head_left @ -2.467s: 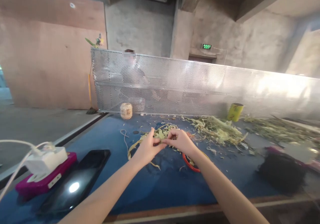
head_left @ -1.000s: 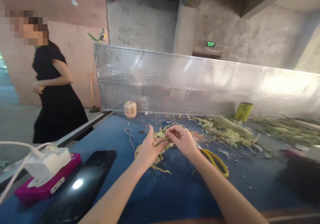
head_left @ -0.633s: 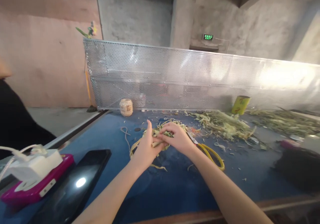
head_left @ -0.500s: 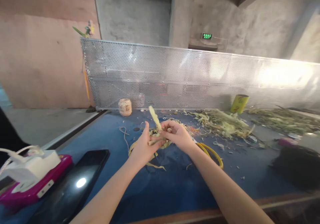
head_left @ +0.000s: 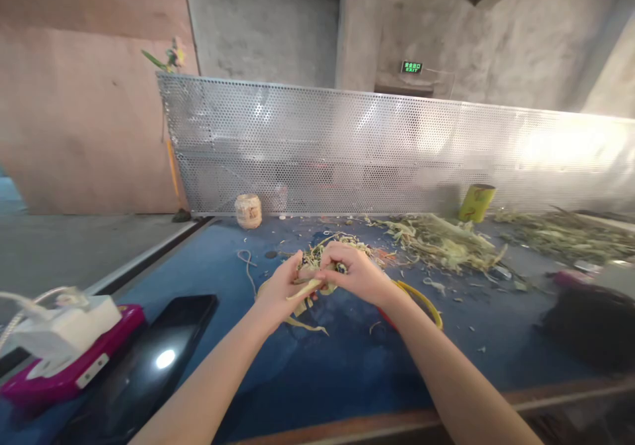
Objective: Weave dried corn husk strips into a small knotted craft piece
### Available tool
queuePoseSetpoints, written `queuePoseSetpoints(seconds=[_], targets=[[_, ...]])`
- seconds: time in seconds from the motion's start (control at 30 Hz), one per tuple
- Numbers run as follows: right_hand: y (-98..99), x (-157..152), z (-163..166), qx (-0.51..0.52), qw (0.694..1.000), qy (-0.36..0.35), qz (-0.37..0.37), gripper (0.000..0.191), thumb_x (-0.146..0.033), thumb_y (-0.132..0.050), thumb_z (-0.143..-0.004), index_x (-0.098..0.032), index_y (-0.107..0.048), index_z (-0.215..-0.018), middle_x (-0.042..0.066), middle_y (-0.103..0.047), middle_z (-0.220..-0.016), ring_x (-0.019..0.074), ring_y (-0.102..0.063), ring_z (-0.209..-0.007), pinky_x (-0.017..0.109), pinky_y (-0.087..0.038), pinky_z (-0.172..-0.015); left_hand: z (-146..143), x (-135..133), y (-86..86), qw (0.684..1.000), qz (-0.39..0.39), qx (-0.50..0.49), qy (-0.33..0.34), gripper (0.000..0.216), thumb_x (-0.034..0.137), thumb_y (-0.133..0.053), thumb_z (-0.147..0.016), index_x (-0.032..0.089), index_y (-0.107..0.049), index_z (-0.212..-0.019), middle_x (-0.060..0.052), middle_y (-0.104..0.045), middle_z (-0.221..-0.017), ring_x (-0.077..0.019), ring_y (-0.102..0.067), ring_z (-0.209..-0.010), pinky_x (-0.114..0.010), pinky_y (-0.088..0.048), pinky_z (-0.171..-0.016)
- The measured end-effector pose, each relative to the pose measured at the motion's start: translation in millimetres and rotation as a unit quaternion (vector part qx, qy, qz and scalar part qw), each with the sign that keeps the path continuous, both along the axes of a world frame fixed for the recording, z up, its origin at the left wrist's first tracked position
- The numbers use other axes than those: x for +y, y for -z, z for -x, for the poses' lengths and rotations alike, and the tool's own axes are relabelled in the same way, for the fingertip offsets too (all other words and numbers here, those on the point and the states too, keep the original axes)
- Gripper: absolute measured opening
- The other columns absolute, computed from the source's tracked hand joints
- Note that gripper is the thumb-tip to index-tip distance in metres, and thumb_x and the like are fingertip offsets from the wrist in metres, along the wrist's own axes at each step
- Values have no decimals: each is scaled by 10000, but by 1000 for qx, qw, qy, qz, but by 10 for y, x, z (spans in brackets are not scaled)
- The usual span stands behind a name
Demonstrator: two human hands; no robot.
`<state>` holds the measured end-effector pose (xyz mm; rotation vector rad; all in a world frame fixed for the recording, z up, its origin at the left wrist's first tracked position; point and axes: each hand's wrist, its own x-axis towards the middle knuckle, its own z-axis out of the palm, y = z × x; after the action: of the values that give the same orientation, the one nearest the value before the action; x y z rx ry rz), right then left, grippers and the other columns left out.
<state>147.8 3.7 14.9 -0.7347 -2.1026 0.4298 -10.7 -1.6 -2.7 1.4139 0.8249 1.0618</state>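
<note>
My left hand point(head_left: 282, 291) and my right hand point(head_left: 358, 272) meet over the middle of the blue table. Between their fingers is a pale yellow-green strip of dried husk point(head_left: 303, 289), its end lying across the left fingers. The right thumb and fingertips pinch at it; the left fingers are closed around its underside. Part of what they hold is hidden by the fingers. More husk scraps point(head_left: 342, 239) lie just behind the hands, and a loose strip point(head_left: 307, 326) trails on the table below them. A yellow ring-shaped cord point(head_left: 427, 307) lies beside my right forearm.
A larger husk pile point(head_left: 446, 243) lies at right, near a yellow-green cylinder point(head_left: 477, 203). A cream string-wrapped jar point(head_left: 248, 211) stands at back left. A black phone point(head_left: 163, 359) and a magenta power strip point(head_left: 94, 372) lie at left. A perforated metal screen point(head_left: 317, 147) borders the back.
The husk strip stood upright above the hands before; now it is folded down across the left fingers. The left thumb has lowered, and the right fingers have curled closer in.
</note>
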Motion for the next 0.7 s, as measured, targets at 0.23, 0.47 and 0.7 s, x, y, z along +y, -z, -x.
queuePoseSetpoints(seconds=[0.23,0.47,0.7], targets=[[-4,-3,-63,67,995,-64,37,177,-237,-484,-795,-183,-405,-646,31,-468,-833,126,-457,-798,266,-386,-714,18,67,29,1000,22,18,-9,916,294,-684,-627,97,-158,-1351,-60,-671,-797,-169,-599,-722,-277,-426,-650],[49,32,-33,99,992,-32,70,170,-199,-462,-777,-194,-347,-652,27,-475,-829,124,-460,-779,258,-389,-680,53,49,30,998,31,40,-25,956,324,-692,-624,92,-136,-1366,-141,-643,-1001,-201,-592,-836,-278,-427,-669],[38,20,-2,122,985,-17,119,191,-324,-434,-803,-201,-359,-677,21,-483,-799,119,-480,-721,263,-424,-655,34,28,-5,998,36,44,-10,926,303,-687,-629,90,-161,-1360,-155,-634,-1028,-193,-588,-827,-267,-411,-641]])
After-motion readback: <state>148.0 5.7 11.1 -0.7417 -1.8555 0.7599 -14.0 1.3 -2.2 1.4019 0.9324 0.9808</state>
